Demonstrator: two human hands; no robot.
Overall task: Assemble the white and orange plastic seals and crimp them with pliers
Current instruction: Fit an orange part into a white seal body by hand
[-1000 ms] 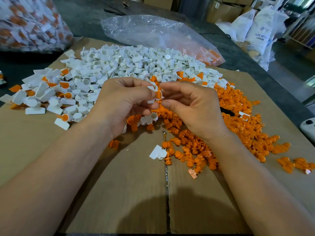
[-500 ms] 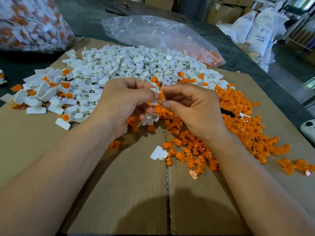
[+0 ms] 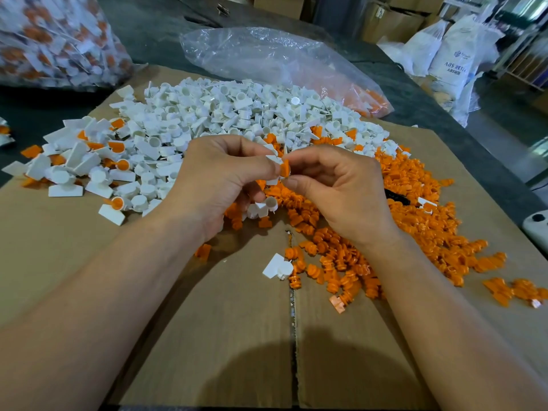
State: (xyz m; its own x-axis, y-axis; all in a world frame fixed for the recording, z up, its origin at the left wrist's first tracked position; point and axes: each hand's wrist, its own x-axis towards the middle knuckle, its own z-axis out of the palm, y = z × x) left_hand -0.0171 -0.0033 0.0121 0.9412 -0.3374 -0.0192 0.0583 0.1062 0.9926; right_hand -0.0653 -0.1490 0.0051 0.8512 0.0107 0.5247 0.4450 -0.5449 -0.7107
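My left hand (image 3: 219, 179) pinches a white seal body (image 3: 272, 159) between thumb and forefinger, and its lower fingers curl round a few more white pieces (image 3: 262, 207). My right hand (image 3: 335, 185) pinches an orange insert (image 3: 285, 168) and holds it against that white body. Both hands meet above the middle of the cardboard (image 3: 207, 336). Behind them lies a heap of white seal bodies (image 3: 225, 114). An orange insert pile (image 3: 415, 221) spreads to the right. Assembled white and orange seals (image 3: 89, 161) lie at the left. A dark object (image 3: 396, 197) lies half buried among the orange inserts.
A clear plastic bag (image 3: 267, 57) lies behind the heaps. A full bag of seals (image 3: 56, 40) stands at the far left. One white seal body (image 3: 278, 266) lies alone near the cardboard seam. White sacks (image 3: 453, 54) stand on the floor at the right.
The orange insert has been brought closer against the white body between my fingertips. Both hands have shifted only slightly.
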